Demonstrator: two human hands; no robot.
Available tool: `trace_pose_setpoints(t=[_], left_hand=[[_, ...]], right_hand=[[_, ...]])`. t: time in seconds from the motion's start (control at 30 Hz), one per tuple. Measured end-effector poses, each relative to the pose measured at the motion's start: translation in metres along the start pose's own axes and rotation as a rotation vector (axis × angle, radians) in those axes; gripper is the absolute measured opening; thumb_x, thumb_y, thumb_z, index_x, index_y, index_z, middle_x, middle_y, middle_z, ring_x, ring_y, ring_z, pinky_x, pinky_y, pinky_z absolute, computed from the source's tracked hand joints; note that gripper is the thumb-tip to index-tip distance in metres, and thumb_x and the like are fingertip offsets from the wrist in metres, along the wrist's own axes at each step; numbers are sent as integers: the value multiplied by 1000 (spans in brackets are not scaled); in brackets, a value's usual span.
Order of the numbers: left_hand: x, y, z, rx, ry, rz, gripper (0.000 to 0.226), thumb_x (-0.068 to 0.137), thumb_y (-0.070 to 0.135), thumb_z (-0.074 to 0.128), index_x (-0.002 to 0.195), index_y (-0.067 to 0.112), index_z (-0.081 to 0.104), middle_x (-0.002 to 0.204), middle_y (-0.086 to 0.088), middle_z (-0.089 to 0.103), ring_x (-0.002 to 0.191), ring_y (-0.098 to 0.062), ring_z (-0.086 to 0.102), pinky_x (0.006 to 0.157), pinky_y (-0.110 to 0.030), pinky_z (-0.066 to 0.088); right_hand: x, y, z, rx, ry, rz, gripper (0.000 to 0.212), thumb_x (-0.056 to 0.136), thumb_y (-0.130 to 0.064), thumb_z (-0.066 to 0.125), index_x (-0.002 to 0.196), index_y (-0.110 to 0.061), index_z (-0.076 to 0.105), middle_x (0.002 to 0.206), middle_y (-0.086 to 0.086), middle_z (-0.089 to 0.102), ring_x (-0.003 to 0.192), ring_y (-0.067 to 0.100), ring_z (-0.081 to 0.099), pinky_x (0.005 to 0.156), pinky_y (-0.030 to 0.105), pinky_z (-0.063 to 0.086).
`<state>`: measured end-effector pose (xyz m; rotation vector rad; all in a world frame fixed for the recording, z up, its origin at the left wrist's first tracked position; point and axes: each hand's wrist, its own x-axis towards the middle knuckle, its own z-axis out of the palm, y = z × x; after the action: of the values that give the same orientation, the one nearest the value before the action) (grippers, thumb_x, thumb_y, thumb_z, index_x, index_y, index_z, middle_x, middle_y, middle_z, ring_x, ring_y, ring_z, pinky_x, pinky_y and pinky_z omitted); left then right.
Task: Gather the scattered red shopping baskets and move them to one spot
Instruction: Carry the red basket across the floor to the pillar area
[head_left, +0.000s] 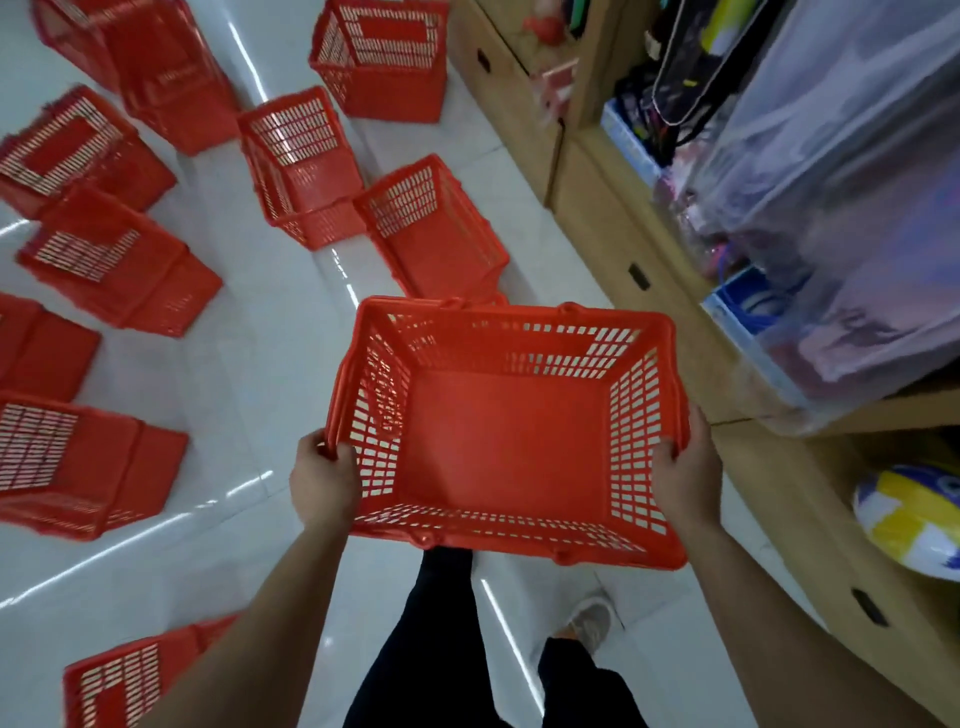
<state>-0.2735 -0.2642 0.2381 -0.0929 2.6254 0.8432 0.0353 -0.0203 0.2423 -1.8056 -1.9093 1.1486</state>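
Observation:
I hold an upright, empty red shopping basket (504, 436) in front of me above the white floor. My left hand (322, 480) grips its left rim, fingers curled over the edge. My right hand (685, 467) grips the right rim the same way. Several more red baskets lie scattered on the floor: one on its side just beyond the held basket (431, 228), another beside it (301, 171), one farther back (384, 57), and several along the left (119, 260) (67, 462).
Wooden shelving (613, 223) with bagged goods runs along the right side. A yellow, white and blue ball (914, 519) sits on a low shelf. Another red basket (135, 675) lies at the bottom left. My legs and a shoe (592, 621) are below the basket.

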Motion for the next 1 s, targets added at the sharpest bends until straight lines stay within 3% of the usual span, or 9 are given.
trace_pose_setpoints(t=[0.17,0.27,0.4,0.57,0.77,0.87,1.0], left_hand=[[90,-13,5,-78,-6,-90,39,93,36,51,125,16,61,103,-7,72,81,-26,69,78,-44,58],[140,-25,31,-109,15,-122,39,95,36,52,126,14,62,104,-5,71,77,-21,68,70,-33,54],[193,-52,85,-137,57,-149,38,97,38,52,126,15,62,103,0,70,68,-5,64,55,-20,44],[245,-90,161,-181,100,-208,40,96,41,51,126,17,61,109,-3,71,85,-21,70,78,-43,59],[291,-133,233,-169,57,-222,38,89,35,58,124,19,62,107,0,70,92,-25,68,86,-49,56],[310,-153,256,-105,-10,-216,51,86,39,64,131,17,58,120,-6,67,102,-29,66,91,-53,53],[325,-173,280,-39,-9,-207,69,87,38,71,146,17,43,141,-7,55,124,-29,54,102,-53,45]], right_hand=[[66,-58,86,-55,-88,12,44,103,-29,46,145,-37,38,120,-9,63,101,11,64,89,40,54],[108,-68,142,-76,-89,-15,44,102,-27,46,143,-37,38,112,-14,58,93,7,60,84,35,51],[167,-55,210,-93,-113,-28,46,101,-25,46,144,-37,38,115,-13,58,100,11,60,87,37,50],[235,-27,290,-131,-131,-106,53,99,-21,47,148,-35,34,133,0,61,110,16,57,96,41,46],[295,19,354,-160,-173,-120,59,95,-21,53,149,-35,33,136,-2,59,121,22,58,96,33,42],[314,46,376,-220,-269,-136,66,90,-18,59,150,-31,35,135,1,61,120,23,58,101,37,46],[333,75,406,-419,-363,-83,69,87,-19,62,151,-14,38,136,16,54,124,37,52,105,49,42]])
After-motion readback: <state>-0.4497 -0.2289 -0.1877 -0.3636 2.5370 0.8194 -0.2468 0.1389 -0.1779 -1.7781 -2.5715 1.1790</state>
